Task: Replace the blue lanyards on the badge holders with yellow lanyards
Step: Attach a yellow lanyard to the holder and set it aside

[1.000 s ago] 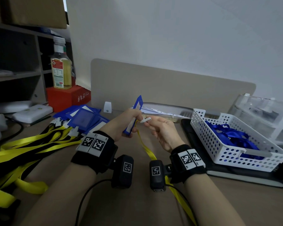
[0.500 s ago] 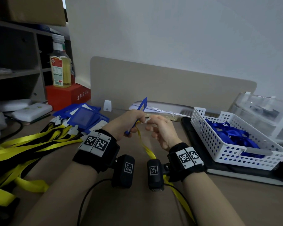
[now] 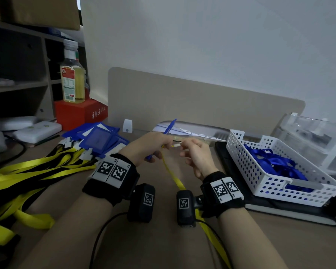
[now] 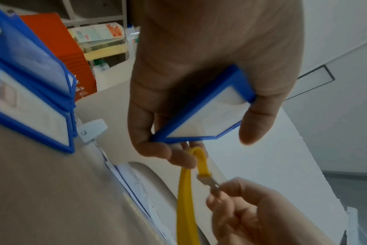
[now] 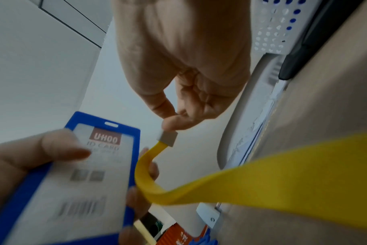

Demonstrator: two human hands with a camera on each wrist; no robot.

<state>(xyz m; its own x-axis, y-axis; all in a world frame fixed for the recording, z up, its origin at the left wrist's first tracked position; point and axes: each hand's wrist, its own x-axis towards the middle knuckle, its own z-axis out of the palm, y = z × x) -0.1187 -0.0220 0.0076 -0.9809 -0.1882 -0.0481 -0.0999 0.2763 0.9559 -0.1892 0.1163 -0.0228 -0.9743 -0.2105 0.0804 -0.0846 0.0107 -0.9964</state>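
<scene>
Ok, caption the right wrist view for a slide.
Right hand pinches the yellow lanyard's grey clip beside the blue plastic badge holder in the left hand.

Both forearms reach forward side by side, wrists strapped with black bands. Left hand [image 3: 149, 145] raised, thumb and curled fingers gripping a badge holder [image 4: 205, 114] by its edges. Right hand [image 3: 195, 155] close beside it, thumb and forefinger pinching a lanyard clip [image 5: 168, 136], other fingers loosely curled.
</scene>
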